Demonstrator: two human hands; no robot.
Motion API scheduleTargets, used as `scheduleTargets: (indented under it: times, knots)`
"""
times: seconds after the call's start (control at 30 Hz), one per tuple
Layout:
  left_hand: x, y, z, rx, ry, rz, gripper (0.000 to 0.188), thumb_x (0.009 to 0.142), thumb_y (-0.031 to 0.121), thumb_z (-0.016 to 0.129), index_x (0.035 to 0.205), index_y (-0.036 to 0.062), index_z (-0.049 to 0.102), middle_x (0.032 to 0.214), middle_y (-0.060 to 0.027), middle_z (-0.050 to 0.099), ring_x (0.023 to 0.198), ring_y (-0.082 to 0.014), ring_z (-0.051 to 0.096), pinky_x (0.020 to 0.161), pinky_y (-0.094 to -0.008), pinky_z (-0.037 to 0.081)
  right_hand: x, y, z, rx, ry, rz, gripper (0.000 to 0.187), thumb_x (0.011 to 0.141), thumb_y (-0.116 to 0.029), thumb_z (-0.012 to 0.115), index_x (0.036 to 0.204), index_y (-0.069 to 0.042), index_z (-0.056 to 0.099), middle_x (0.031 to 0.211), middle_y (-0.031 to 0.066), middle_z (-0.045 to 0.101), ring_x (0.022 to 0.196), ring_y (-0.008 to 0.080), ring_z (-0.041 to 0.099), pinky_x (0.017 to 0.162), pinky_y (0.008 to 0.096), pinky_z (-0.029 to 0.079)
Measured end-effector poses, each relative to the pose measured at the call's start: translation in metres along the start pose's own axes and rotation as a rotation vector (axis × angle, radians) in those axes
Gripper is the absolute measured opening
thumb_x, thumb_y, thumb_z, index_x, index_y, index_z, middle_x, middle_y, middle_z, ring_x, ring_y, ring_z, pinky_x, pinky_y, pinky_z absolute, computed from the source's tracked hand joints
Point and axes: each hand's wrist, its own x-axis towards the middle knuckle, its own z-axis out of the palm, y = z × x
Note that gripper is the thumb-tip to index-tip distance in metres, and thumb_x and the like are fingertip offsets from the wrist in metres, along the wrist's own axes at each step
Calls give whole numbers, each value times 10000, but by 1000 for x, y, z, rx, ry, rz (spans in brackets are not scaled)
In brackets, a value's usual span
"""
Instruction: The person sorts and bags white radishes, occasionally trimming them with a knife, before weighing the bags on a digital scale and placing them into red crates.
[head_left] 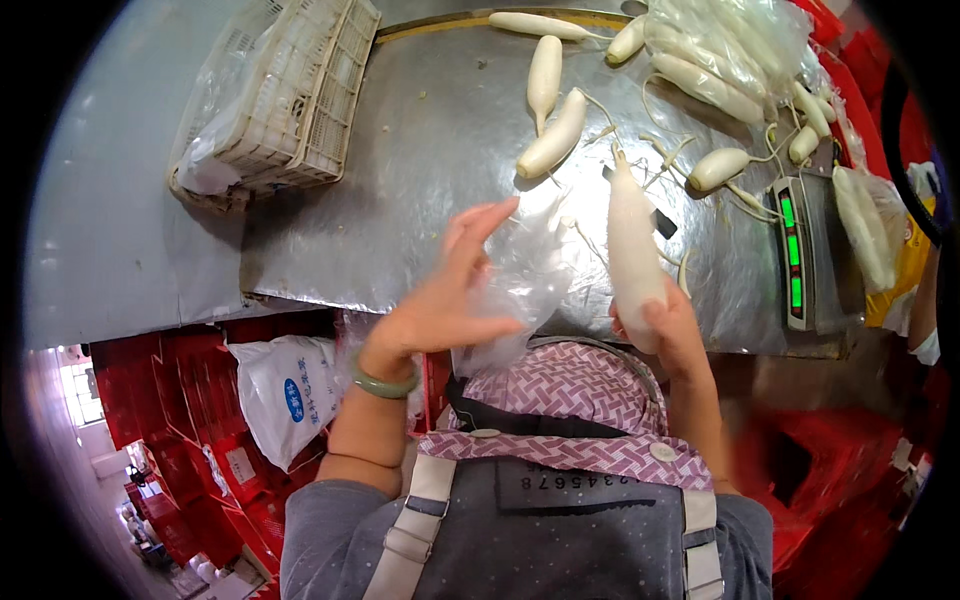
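Observation:
My right hand (672, 322) grips a long white radish (634, 235) round its thick lower end, its thin root end pointing away from me. At the near edge of the metal table, my left hand (455, 290) has thumb and forefinger spread wide. A clear plastic bag (535, 285) hangs about its fingers, partly blurred; the exact grip on it is hard to see. Beyond my hands lie a curved radish (556, 137) and a straight one (544, 75). Another radish (718, 169) rests to the right, among loose trimmed root ends and stems.
A digital scale (793, 255) with a lit green display stands at the right. Bagged radishes (715, 60) are piled at the far right. A white plastic crate (290, 95) sits at the far left. Red crates and a white printed bag (290, 395) are below the table's left edge.

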Motion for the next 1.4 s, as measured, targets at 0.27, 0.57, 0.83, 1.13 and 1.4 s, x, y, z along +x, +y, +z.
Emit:
scheduleTargets:
  times: [0.27,0.57,0.83,1.13,1.4]
  knots:
    - [23,2,-60,674,370,-27,244,745,30,529,938,71,673,860,-85,605,691,-210,588,607,-295,451,5,-25,-7,354,-203,-310,857,731,-217,763,1427,-94,278,1214,152,523,1168,308,524,991,463,451]
    - [98,28,-49,1089,205,-89,238,803,210,518,975,111,649,939,-118,646,796,-346,624,677,-425,508,57,-42,131,-27,-668,-729,606,753,-22,734,1273,-97,434,1299,111,488,1225,300,466,1028,430,383]
    - [83,24,-84,617,-99,-228,246,821,132,500,1020,30,603,765,-131,621,526,-206,554,524,-338,447,140,64,115,-445,-186,-314,584,631,-24,777,1162,-69,538,1127,83,602,1023,199,568,883,332,459]
    - [15,-62,-72,239,-117,-699,217,860,234,607,917,29,644,736,-37,613,716,-113,559,654,-276,455,137,27,28,-1660,-350,27,529,667,-361,735,1087,-55,637,908,162,680,847,349,653,748,424,518]
    - [29,-109,-52,-75,237,-563,161,879,175,633,903,18,663,791,8,620,677,-44,477,616,-198,394,127,34,-4,-1499,-181,-277,354,794,-228,611,1080,-21,588,948,191,652,897,338,625,787,446,500]
